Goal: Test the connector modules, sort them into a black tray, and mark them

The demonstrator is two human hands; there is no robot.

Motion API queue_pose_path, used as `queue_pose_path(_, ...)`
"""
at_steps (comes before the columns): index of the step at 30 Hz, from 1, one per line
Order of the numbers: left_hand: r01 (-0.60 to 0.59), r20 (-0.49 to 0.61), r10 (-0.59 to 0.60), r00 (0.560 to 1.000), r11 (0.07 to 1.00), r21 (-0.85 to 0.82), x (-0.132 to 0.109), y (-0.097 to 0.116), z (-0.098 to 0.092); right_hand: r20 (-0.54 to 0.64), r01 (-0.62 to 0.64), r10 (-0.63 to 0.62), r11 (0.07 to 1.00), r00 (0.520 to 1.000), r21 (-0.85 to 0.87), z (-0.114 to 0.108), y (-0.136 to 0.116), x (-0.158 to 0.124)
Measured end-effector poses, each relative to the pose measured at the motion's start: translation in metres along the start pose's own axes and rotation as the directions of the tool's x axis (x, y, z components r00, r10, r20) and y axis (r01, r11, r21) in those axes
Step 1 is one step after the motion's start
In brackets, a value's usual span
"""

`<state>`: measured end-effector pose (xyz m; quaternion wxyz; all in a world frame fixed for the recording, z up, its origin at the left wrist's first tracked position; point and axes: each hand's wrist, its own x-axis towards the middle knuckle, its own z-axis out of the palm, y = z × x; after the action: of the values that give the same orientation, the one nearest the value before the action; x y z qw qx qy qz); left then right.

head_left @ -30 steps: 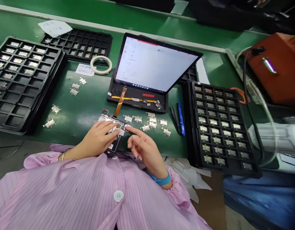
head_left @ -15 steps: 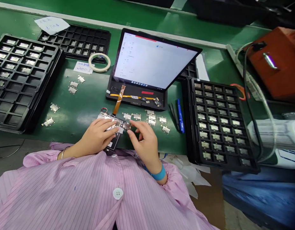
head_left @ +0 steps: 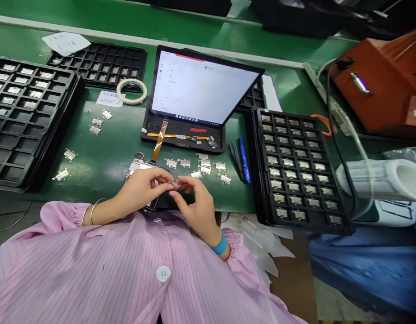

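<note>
Between the fingertips of both hands is a small silver circuit module [head_left: 175, 185], partly covered by the fingers. My left hand [head_left: 143, 186] pinches its left end with thumb and index finger, above a black-and-silver circuit board [head_left: 135, 165]. From the right, my right hand [head_left: 197, 204] has its thumb and index finger closed around the module's other side. An orange ribbon cable [head_left: 159, 142] runs from the board up to a tablet-like device with a lit screen [head_left: 201, 90]. Several similar silver modules [head_left: 205, 170] lie on the green mat just beyond my right hand.
Black compartment trays with modules stand at left [head_left: 35, 121] and right [head_left: 297, 171]; another tray [head_left: 103, 67] lies behind. A tape roll [head_left: 143, 92], black tweezers [head_left: 235, 161] and a blue pen [head_left: 244, 160] are on the table. An orange-brown box [head_left: 377, 85] and white cylinder [head_left: 380, 180] stand at far right.
The module has been lifted off the board's right side and is now held between both hands. My left hand has shifted from lying on the board to pinching. The view has turned slightly right.
</note>
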<state>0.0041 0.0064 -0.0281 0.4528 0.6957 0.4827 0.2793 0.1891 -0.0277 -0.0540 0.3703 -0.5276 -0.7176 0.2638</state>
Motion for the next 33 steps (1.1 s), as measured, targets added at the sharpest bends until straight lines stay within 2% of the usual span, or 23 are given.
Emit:
queue_pose_path(3, -0.036, 0.031, 0.036, 0.999, 0.999, 0.010, 0.002, 0.003, 0.005, 0.104, -0.181, 0.168, 0.974, 0.980, 0.138, -0.006, 0.000, -0.003)
queue_pose_path(7, -0.106, 0.087, 0.097, 0.991, 0.989, 0.100, 0.001, 0.004, 0.007, 0.173, -0.170, 0.148, 0.978, 0.974, 0.120, -0.015, 0.006, -0.007)
queue_pose_path(9, -0.100, 0.066, 0.091, 0.994, 0.982, 0.161, 0.002, 0.003, 0.004, 0.144, -0.173, 0.156, 0.978, 0.977, 0.117, -0.022, 0.012, -0.009)
queue_pose_path(12, -0.109, -0.064, 0.134, 0.989, 0.949, 0.296, 0.006, -0.005, 0.002, -0.052, -0.245, 0.257, 0.955, 0.965, 0.169, -0.034, 0.022, -0.012)
queue_pose_path(14, -0.223, -0.084, 0.282, 0.956, 0.880, 0.419, 0.011, -0.013, 0.008, -0.169, -0.291, 0.337, 0.925, 0.926, 0.245, -0.039, 0.026, -0.012)
queue_pose_path(17, -0.428, 0.067, 0.494, 0.867, 0.670, 0.607, 0.017, -0.022, 0.026, -0.195, -0.304, 0.377, 0.897, 0.906, 0.321, -0.036, 0.023, -0.012)
queue_pose_path(18, -0.462, 0.121, 0.519, 0.846, 0.600, 0.653, 0.018, -0.022, 0.031, -0.186, -0.300, 0.372, 0.897, 0.910, 0.324, -0.034, 0.021, -0.013)
queue_pose_path(20, -0.465, 0.174, 0.509, 0.843, 0.526, 0.712, 0.019, -0.020, 0.031, -0.175, -0.298, 0.364, 0.902, 0.915, 0.313, -0.028, 0.018, -0.014)
queue_pose_path(22, -0.381, 0.123, 0.444, 0.888, 0.556, 0.739, 0.016, -0.013, 0.014, -0.181, -0.311, 0.374, 0.902, 0.909, 0.301, -0.025, 0.017, -0.017)
queue_pose_path(23, -0.294, 0.055, 0.385, 0.921, 0.596, 0.748, 0.012, -0.009, 0.000, -0.188, -0.321, 0.384, 0.900, 0.904, 0.297, -0.024, 0.017, -0.018)
queue_pose_path(25, -0.022, -0.147, 0.200, 0.969, 0.660, 0.751, -0.003, -0.002, -0.038, -0.205, -0.341, 0.405, 0.895, 0.891, 0.289, -0.024, 0.017, -0.020)
queue_pose_path(26, 0.153, -0.271, 0.082, 0.959, 0.653, 0.742, -0.013, -0.001, -0.059, -0.211, -0.351, 0.416, 0.892, 0.885, 0.286, -0.025, 0.017, -0.020)
queue_pose_path(27, 0.332, -0.389, -0.043, 0.920, 0.615, 0.716, -0.025, -0.001, -0.079, -0.212, -0.359, 0.424, 0.889, 0.881, 0.284, -0.026, 0.016, -0.020)
queue_pose_path(29, 0.615, -0.560, -0.272, 0.783, 0.476, 0.629, -0.051, -0.008, -0.114, -0.203, -0.369, 0.432, 0.885, 0.879, 0.285, -0.028, 0.014, -0.020)
queue_pose_path(30, 0.680, -0.593, -0.337, 0.732, 0.415, 0.604, -0.063, -0.015, -0.127, -0.195, -0.371, 0.432, 0.884, 0.880, 0.284, -0.027, 0.013, -0.019)
queue_pose_path(31, 0.710, -0.594, -0.388, 0.704, 0.386, 0.589, -0.073, -0.023, -0.136, -0.184, -0.371, 0.430, 0.884, 0.884, 0.283, -0.026, 0.012, -0.018)
queue_pose_path(33, 0.727, -0.574, -0.447, 0.686, 0.399, 0.558, -0.087, -0.040, -0.147, -0.160, -0.364, 0.418, 0.887, 0.894, 0.284, -0.023, 0.010, -0.015)
